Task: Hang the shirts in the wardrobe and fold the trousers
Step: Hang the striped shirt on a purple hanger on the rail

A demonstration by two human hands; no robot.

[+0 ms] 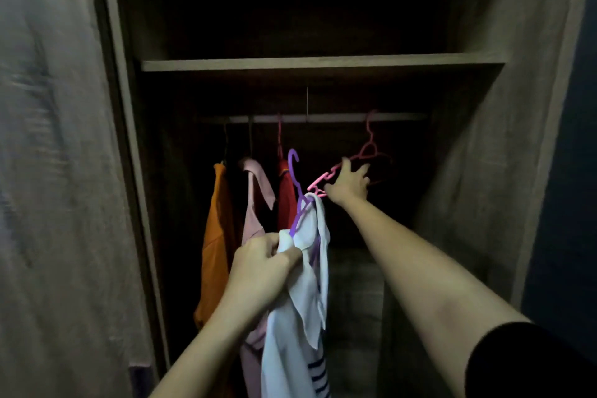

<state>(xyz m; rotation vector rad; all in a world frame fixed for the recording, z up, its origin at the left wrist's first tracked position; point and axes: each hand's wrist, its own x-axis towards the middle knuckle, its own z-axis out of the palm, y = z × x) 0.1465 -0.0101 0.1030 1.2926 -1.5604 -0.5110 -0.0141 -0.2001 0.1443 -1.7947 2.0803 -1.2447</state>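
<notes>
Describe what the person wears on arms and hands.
The left hand and right hand show no gloves, rings or watch. A black sleeve covers the right upper arm; both forearms are uncovered, and no sleeve shows on the left.

2 arms up and forward, both forearms bare, a dark sleeve [533, 362] on your right upper arm. Your left grip [261, 268] sits low and close, back of the hand towards you, fingers curled tight round a bunch of white shirt [300, 317]. Your right arm is stretched out straight, the right grip [350, 186] higher and further in, thumb up, fingers spread on the pink hanger [318, 186]. Closed round it or not, can't tell.
</notes>
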